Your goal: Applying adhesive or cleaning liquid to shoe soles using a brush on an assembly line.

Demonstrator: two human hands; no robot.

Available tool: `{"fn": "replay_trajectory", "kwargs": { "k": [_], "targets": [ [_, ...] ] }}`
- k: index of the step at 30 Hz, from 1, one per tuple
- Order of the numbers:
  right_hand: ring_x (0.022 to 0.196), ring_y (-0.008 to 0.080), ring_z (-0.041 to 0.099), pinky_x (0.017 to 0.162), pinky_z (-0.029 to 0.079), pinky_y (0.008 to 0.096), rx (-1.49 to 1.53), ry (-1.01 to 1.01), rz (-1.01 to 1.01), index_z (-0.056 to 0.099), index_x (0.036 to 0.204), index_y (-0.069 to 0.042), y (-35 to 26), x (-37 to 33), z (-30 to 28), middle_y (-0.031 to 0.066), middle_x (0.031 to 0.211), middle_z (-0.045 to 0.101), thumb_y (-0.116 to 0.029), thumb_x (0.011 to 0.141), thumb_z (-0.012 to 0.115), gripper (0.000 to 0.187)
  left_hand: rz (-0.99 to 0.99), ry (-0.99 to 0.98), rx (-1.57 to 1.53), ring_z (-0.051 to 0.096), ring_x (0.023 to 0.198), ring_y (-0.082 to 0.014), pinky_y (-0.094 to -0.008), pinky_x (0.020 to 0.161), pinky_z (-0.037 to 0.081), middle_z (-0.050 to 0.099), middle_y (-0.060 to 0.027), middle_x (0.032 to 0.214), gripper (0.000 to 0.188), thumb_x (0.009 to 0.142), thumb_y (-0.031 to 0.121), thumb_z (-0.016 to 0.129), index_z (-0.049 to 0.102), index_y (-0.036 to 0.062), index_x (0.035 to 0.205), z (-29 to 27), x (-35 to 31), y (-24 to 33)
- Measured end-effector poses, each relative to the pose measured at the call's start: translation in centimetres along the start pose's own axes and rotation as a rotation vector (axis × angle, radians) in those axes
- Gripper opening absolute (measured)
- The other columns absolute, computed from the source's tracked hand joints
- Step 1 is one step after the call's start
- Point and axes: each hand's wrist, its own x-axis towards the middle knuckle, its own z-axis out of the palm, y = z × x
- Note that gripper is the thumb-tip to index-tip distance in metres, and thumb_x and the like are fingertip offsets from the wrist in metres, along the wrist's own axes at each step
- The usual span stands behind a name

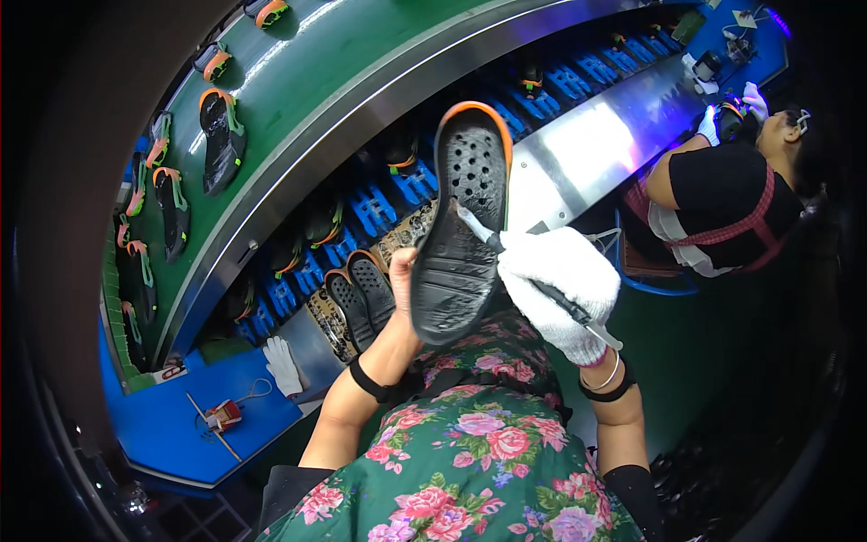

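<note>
My right hand [562,287] wore a white glove. Its fingers [528,257] were curled tight around a thin brush [533,282]. The brush tip touched the middle of a black shoe sole [462,230]. The handle stuck out past my wrist.

My left hand [403,271] was bare. It held the shoe sole from the left side. My thumb lay along the sole's edge, and the rest of my fingers were hidden behind it, so I could not tell how they sat. The sole stood almost upright in front of my chest, above my lap. It was black with small holes near the top and had an orange rim.

I wore a green apron with pink flowers [470,452]. Both my wrists had black bands.

Just left of my left hand, two more black soles [361,294] lay side by side. Behind them ran a row of blue holders [379,208], some with shoes on them. Past that was a shiny metal rail [361,126] and then a green belt [298,81] with more black and orange soles [221,140] lying on it.

Down to the left was a blue desk [172,425]. A white glove [283,366] lay at its edge, and a small red tool [222,416] sat on it.

Far to the right, another person in a black top [722,194] sat bent over work.
</note>
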Motion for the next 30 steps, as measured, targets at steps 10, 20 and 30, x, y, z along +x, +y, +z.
{"fn": "replay_trajectory", "kwargs": {
  "k": [10, 20, 30],
  "targets": [
    [0.101, 0.0244, 0.075, 0.086, 0.058, 0.0378, -0.216, -0.056, -0.107, 0.078, 0.116, -0.007, 0.2, 1.9, -0.2, 0.0103, 0.116, 0.078, -0.001, 0.082, 0.078, 0.035, -0.117, -0.031, -0.146, 0.050, 0.142, -0.0361, -0.0568, 0.120, 0.039, 0.046, -0.0174, 0.159, 0.089, 0.098, 0.070, 0.052, 0.036, 0.0083, 0.160, 1.0, 0.4, -4.1],
    [0.092, 0.0275, 0.075, 0.084, 0.058, 0.0378, -0.012, -0.005, -0.043, 0.079, 0.110, -0.005, 0.1, 1.3, 0.8, 0.0095, 0.105, 0.079, -0.004, 0.080, 0.079, 0.030, -0.105, 0.001, -0.098, 0.060, 0.132, -0.0349, -0.0534, 0.115, 0.047, 0.059, -0.0189, 0.147, 0.076, 0.103, 0.066, 0.045, 0.048, 0.0086, 0.152, 0.8, -0.4, -3.7],
    [0.107, 0.0302, 0.072, 0.093, 0.057, 0.0431, 0.043, -0.041, -0.025, 0.075, 0.120, -0.004, 0.6, 0.8, 1.4, 0.0139, 0.121, 0.074, -0.004, 0.086, 0.075, 0.034, -0.074, -0.131, -0.094, 0.053, 0.139, -0.0365, -0.0566, 0.120, 0.038, 0.052, -0.0188, 0.153, 0.084, 0.101, 0.071, 0.044, 0.042, 0.0073, 0.156, 0.4, 0.5, -1.1]
  ]
}}
